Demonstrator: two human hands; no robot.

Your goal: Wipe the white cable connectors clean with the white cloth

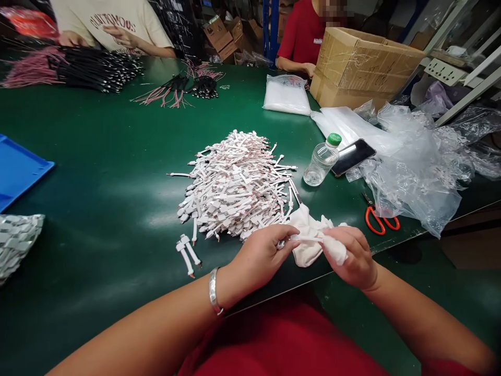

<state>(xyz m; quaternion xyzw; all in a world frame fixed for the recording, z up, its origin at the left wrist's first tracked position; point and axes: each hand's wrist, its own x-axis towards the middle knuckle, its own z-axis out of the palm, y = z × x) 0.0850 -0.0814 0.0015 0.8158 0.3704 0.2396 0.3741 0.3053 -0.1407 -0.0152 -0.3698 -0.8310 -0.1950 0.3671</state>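
Observation:
My left hand [263, 251] pinches one end of a short white cable piece [303, 238] near the table's front edge. My right hand [352, 257] is closed on a white cloth [313, 235] wrapped round the other end of that piece. Just beyond both hands lies a big heap of the same white connector pieces [237, 185]. Two loose pieces [188, 253] lie to the left of my left hand. A silver bangle [213, 290] sits on my left wrist.
A small water bottle [321, 160] and a phone [353, 156] lie right of the heap, with crumpled clear plastic [415, 156] and orange scissors [381, 220]. A cardboard box [362, 65], a blue tray [18, 169] and black-pink wire bundles [78, 68] lie further off. Two people sit across the green table [109, 172].

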